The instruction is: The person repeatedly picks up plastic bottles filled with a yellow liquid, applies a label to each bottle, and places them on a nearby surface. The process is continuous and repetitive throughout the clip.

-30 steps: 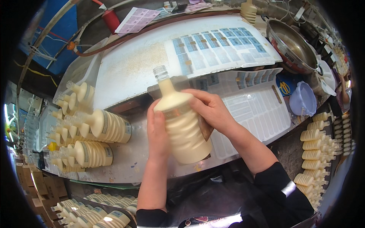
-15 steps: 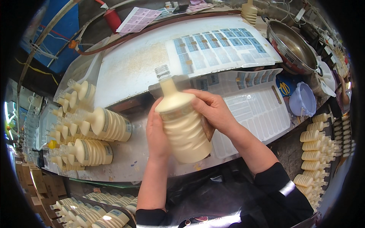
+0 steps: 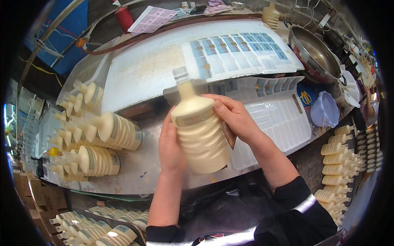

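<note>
I have a ribbed cream bottle (image 3: 201, 135) over the near part of the counter (image 3: 135, 174), its clear neck pointing away from me. The fingers of my left hand (image 3: 169, 145) grip its left side; those of my right hand (image 3: 238, 117) grip its right shoulder. More cream bottles (image 3: 121, 133) cluster left, a white board (image 3: 143, 61) bearing blue labels (image 3: 240, 44) lies beyond, and a lavender bucket (image 3: 322, 111) sits right.

The bottle (image 3: 201, 133) at centre had a smooth, rippled body and a clear, glossy neck (image 3: 180, 74). The pan (image 3: 314, 47) at upper right was shiny metal; the bucket (image 3: 325, 110) below it, smooth plastic; the sheet (image 3: 152, 19) at upper left, paper; the sleeve (image 3: 308, 211) at lower right, cloth.
</note>
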A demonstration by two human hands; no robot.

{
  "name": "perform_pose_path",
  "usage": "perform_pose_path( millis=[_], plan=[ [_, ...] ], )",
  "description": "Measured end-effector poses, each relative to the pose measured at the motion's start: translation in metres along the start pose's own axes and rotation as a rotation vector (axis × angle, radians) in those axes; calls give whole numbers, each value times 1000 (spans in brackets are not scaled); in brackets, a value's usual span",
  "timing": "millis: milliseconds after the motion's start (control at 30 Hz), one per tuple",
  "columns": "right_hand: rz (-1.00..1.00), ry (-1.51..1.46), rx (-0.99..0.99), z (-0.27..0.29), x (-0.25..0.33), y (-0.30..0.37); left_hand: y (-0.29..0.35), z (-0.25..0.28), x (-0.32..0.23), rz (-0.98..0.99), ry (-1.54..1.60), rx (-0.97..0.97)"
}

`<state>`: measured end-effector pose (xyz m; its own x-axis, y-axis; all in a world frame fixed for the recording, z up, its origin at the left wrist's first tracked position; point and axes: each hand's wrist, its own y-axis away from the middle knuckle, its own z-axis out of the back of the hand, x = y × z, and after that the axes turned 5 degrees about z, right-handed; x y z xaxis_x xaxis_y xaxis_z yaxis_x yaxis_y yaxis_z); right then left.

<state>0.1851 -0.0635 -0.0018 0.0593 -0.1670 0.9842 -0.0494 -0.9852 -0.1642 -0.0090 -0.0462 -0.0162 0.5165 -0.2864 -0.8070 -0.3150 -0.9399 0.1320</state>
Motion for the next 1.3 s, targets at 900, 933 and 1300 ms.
perform_pose_path(
  millis=[900,933,1300],
  plan=[
    [-150,-351,103,7,6,7,14,-10,-7,46,166,17],
    [-152,-311,53,1,10,9,14,-8,-6,41,172,-3],
    [-87,-271,-8,-7,22,24,7,-2,1,24,192,34]
  ],
)
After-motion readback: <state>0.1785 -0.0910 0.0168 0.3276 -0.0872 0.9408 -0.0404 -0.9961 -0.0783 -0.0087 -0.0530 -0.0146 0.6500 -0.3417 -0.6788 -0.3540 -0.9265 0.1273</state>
